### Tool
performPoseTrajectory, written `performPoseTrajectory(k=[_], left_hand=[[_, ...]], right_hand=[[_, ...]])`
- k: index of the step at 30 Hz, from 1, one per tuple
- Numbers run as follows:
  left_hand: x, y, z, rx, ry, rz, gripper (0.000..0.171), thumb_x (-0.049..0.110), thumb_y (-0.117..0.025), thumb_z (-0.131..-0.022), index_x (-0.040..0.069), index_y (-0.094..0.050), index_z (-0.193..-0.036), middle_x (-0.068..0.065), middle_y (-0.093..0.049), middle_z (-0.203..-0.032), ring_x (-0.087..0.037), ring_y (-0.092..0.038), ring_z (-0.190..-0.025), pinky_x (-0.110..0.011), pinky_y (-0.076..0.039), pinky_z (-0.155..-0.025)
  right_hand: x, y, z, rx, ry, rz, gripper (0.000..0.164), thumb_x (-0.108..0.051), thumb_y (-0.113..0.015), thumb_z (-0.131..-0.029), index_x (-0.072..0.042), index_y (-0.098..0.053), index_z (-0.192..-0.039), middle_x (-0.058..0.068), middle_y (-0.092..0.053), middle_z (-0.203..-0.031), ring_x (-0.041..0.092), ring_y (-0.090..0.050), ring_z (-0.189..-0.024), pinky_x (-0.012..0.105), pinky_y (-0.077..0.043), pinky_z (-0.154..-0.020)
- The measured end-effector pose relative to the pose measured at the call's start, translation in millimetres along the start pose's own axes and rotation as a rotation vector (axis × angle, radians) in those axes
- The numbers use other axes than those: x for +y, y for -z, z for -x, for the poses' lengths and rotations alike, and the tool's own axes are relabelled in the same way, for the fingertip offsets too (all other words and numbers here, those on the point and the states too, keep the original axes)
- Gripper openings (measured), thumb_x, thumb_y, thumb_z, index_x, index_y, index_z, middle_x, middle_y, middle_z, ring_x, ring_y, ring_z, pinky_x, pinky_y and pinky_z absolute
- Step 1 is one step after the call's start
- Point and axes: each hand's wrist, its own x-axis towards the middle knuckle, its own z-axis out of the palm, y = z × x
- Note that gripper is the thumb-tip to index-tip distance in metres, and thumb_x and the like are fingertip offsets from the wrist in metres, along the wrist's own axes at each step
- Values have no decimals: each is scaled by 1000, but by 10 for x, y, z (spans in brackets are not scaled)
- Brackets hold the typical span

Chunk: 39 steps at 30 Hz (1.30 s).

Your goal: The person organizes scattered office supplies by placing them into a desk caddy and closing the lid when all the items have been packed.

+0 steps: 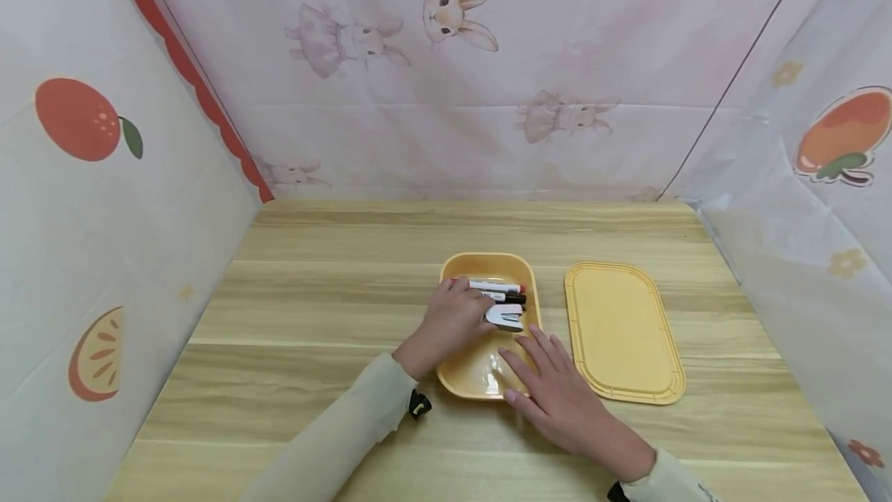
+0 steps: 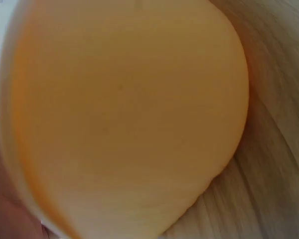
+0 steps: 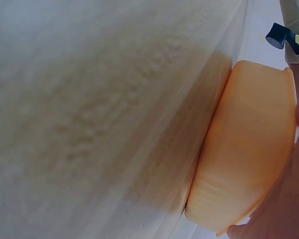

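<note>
Inside the yellow plastic box (image 1: 481,390), my left hand (image 1: 453,320) curls its fingers round a small white stapler (image 1: 505,316). Beyond the stapler lie a red-capped white marker (image 1: 496,286) and a black-capped marker (image 1: 514,298), side by side in the box's far part. My right hand (image 1: 557,401) spreads its fingers over the near right corner of the box, with the thumb by the near rim. The box's outer wall fills most of the left wrist view and shows beside my right hand in the right wrist view.
To the right of the box, a flat yellow lid (image 1: 623,331) lies on the wood-grain table (image 1: 334,300). Printed cloth walls (image 1: 418,153) stand along the table's back and both sides.
</note>
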Motion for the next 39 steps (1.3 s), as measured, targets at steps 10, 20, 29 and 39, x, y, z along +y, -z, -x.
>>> performPoseTrajectory(k=[10, 20, 29, 39], left_hand=[[59, -90, -70, -14, -12, -97, 33, 55, -68, -91, 24, -75, -99, 8, -75, -102, -15, -50, -90, -36, -38, -90], [85, -146, -71, -55, -13, -127, 33, 56, -71, -87, 23, -76, -93, 7, -75, -96, -15, -51, -89, -35, -35, -83], [112, -113, -70, -96, -5, -122, 30, 51, -72, -89, 21, -76, -89, 5, -74, -91, -18, -50, -88, -34, -37, -80], [107, -132, -48, -89, 30, -99, 35, 55, -70, -89, 22, -77, -100, 5, -75, -103, -18, -53, -96, -39, -38, -87]], right_hand=[[16, -12, 5, -9, -6, -11, 56, -49, -47, -104, -27, -40, -155, 11, -38, -158, 33, -16, -155, 55, -13, -122], [15, -7, 0, -8, 3, -12, 57, -49, -47, -104, -26, -39, -155, 11, -37, -159, 33, -15, -155, 55, -12, -122], [10, 2, -6, -9, 2, -7, 56, -49, -46, -104, -27, -39, -155, 11, -38, -159, 33, -16, -155, 54, -12, -122], [7, 10, -5, -1, 6, -6, 56, -48, -47, -104, -26, -41, -154, 13, -34, -161, 35, -18, -154, 54, -13, -122]])
